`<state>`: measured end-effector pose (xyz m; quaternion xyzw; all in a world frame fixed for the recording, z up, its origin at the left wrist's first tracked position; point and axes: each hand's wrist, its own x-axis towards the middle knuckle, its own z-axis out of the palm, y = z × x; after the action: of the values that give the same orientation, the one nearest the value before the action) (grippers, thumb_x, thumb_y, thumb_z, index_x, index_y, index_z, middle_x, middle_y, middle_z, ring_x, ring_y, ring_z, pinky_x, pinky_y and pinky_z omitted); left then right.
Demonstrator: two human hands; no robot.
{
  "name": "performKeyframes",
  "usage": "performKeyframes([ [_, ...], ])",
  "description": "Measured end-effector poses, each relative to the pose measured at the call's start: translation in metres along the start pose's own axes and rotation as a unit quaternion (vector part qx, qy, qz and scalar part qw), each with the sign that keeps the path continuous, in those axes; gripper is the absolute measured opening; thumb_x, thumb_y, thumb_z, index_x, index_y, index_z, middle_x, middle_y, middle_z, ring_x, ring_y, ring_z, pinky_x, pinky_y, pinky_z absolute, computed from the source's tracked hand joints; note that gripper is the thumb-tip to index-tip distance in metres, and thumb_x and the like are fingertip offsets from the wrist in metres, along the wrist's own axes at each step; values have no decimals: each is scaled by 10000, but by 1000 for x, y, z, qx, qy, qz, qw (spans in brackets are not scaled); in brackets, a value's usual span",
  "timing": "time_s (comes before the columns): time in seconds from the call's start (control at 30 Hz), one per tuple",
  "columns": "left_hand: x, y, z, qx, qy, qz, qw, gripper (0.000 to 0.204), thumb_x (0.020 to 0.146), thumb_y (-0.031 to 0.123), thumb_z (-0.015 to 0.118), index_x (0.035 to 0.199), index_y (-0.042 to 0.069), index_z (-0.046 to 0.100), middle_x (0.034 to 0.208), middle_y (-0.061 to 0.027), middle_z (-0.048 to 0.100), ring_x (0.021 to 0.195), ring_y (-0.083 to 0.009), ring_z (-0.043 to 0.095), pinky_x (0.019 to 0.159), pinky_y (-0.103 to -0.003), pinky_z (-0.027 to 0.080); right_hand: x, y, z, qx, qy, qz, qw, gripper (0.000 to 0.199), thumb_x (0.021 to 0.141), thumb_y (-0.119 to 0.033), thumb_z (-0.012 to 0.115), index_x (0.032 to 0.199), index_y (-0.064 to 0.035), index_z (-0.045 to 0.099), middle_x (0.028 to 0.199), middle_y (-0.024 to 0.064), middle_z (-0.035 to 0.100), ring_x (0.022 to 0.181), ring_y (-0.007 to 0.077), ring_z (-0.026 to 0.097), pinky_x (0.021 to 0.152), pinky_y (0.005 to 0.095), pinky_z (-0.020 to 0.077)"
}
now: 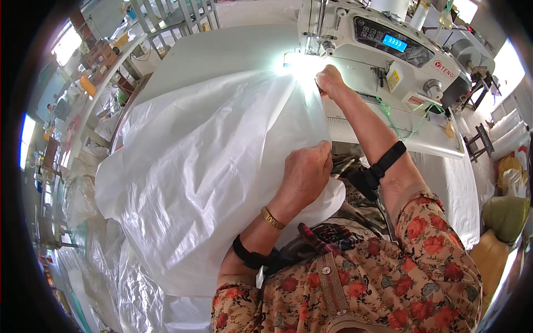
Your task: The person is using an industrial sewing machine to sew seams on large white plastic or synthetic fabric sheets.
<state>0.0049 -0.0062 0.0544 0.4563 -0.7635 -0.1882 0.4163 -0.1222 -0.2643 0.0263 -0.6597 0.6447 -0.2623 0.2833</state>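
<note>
A large sheet of white woven plastic (205,166) spreads over the sewing table and hangs down its near left side. My left hand (304,171) is closed on the sheet's right edge, close to my lap. Farther up that same edge, my right hand (331,82) pinches the plastic just in front of the needle area of a white sewing machine (400,41). Bright lamp glare hides the needle and the fingertips there. Between my two hands the edge runs fairly straight.
Green threads (408,130) lie on the machine bed at the right. More white plastic (444,188) hangs off the table's right side. A grey metal rack (177,19) stands behind the table, and a cluttered bench (100,77) lies at far left. Thread cones (420,15) top the machine.
</note>
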Motion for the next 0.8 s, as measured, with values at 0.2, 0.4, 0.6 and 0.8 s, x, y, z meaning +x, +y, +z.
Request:
performKeyframes([
  [0.2, 9, 13, 9, -19, -7, 22, 1000, 96, 859, 64, 552, 784, 8, 532, 657, -210, 566, 667, -405, 590, 598, -468, 452, 65, 87, -30, 86, -4, -82, 993, 152, 689, 17, 659, 551, -24, 611, 537, 112, 591, 458, 185, 582, 427, 325, 458],
  [0.4, -11, -11, 3, 4, -4, -42, 999, 92, 860, 71, 550, 800, 2, 540, 691, -207, 587, 692, -412, 597, 626, -488, 457, 10, -3, 10, -15, -67, 9, 998, 171, 772, -26, 653, 604, -31, 623, 562, 98, 606, 463, 177, 588, 402, 316, 464],
  [0.6, -11, -13, 15, 10, -16, -32, 999, 99, 873, 83, 549, 813, 6, 535, 708, -205, 593, 707, -407, 599, 630, -488, 462, -4, -12, -9, 121, -23, 122, 985, 217, 856, -86, 602, 656, -8, 632, 583, 141, 612, 474, 196, 603, 390, 333, 462],
  [0.8, -17, -22, 24, 7, 1, -26, 1000, 117, 886, 95, 541, 807, 12, 516, 684, -198, 580, 694, -404, 594, 618, -493, 455, 6, -7, -3, 107, -36, 110, 987, 202, 859, -99, 594, 686, -4, 638, 567, 146, 606, 462, 208, 596, 392, 347, 460],
])
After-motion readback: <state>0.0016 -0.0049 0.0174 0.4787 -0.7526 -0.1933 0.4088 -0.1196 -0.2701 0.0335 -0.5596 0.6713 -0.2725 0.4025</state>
